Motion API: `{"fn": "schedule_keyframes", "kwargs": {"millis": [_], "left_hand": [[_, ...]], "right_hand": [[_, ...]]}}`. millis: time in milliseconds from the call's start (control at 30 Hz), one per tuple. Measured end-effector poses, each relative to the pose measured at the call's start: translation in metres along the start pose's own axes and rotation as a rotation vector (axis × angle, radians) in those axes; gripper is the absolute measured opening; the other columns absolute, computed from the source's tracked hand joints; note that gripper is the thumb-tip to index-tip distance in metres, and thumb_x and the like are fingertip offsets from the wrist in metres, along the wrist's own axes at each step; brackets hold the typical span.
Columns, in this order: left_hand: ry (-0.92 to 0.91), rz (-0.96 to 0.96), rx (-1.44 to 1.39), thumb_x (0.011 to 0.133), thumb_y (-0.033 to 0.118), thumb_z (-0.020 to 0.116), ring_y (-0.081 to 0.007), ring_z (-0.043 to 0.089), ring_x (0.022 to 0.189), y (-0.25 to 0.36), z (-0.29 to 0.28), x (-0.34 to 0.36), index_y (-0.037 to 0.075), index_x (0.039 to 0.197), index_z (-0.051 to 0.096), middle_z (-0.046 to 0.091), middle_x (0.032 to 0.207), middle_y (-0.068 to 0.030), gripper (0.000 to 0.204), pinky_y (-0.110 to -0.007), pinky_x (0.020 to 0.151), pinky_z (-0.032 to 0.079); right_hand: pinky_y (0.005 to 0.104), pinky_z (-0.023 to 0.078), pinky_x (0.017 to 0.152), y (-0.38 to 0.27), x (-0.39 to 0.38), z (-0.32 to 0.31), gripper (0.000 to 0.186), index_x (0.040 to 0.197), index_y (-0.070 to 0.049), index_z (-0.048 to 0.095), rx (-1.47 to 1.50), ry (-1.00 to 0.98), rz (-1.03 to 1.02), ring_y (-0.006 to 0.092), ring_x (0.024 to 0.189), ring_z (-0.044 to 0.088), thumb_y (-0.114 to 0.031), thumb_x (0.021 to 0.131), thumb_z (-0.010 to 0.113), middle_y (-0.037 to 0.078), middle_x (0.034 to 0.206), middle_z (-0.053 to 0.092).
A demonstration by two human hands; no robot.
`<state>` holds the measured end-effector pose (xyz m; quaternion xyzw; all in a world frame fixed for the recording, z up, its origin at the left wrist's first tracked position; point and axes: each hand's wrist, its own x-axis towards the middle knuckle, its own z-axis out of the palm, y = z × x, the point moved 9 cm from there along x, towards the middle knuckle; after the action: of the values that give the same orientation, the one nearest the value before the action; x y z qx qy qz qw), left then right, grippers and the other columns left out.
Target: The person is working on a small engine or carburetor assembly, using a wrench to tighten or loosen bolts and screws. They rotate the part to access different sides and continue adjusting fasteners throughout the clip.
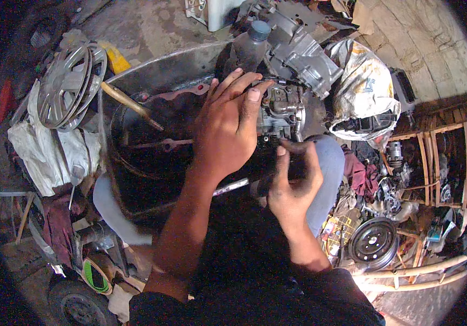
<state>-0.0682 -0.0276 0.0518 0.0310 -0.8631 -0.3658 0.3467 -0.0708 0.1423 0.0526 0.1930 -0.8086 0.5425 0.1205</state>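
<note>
Black sleeve [336,293], left hand [226,129] blocking metal part [285,103] (carburetor, perhaps), bottle [250,50] beyond

The left hand [227,122] covers the left side of the gray metal part [285,106], so you can't tell if its palm touches it. Just below the metal part, the fingertips of the right hand [294,190] are too dark and fuzzy to show if they pinch something. Left of the metal part, the left arm hides some of the big tray [176,66]. Right of it, a white sack [359,76] hides most of the dark stuff inside. Far down and left of it, the bottom edge cuts off a tire [60,299].
</note>
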Motion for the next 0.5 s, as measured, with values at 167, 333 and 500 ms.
{"fn": "schedule_keyframes", "kwargs": {"millis": [167, 333, 500], "left_hand": [[0.012, -0.016, -0.071, 0.115, 0.033, 0.026, -0.0354, 0.050, 0.138, 0.002, -0.004, 0.000, 0.014, 0.128, 0.071, 0.061, 0.138, -0.0105, 0.051, -0.054, 0.120, 0.032], [-0.012, -0.034, -0.110, 0.114, 0.040, 0.021, -0.0374, 0.049, 0.139, 0.000, -0.003, 0.001, 0.014, 0.130, 0.071, 0.061, 0.140, -0.0130, 0.059, -0.054, 0.122, 0.028], [-0.053, -0.082, -0.153, 0.113, 0.045, 0.017, -0.0392, 0.048, 0.140, -0.002, -0.002, 0.003, 0.014, 0.132, 0.070, 0.062, 0.140, -0.0151, 0.064, -0.054, 0.123, 0.026]], "right_hand": [[0.0319, 0.053, 0.071, -0.003, 0.003, -0.008, 0.003, 0.100, 0.003, 0.064, -0.022, 0.063, -0.049, 0.0133, 0.079, 0.066, 0.002, 0.098, 0.063, 0.013, 0.084, 0.071], [0.0327, 0.054, 0.069, 0.008, -0.007, 0.006, 0.003, 0.098, 0.003, 0.064, 0.047, -0.090, -0.011, 0.0158, 0.076, 0.068, 0.000, 0.097, 0.064, 0.015, 0.083, 0.071], [0.0351, 0.054, 0.068, 0.013, -0.012, 0.006, 0.002, 0.096, 0.001, 0.064, -0.001, -0.114, 0.003, 0.0181, 0.075, 0.071, 0.001, 0.095, 0.065, 0.018, 0.082, 0.072]]}}
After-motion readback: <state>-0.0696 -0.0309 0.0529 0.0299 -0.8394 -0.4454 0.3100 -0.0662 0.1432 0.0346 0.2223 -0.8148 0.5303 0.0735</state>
